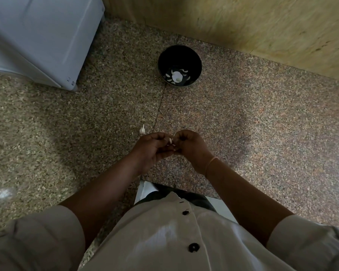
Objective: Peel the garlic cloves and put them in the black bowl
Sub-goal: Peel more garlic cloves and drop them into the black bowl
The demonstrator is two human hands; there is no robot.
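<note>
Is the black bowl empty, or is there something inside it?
Not empty. The black bowl stands upright and holds several white garlic pieces at its bottom.

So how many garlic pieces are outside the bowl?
2. One piece lies on the counter just beyond the left hand; a second piece is pinched between it and the right hand. The hands may hide more.
</note>
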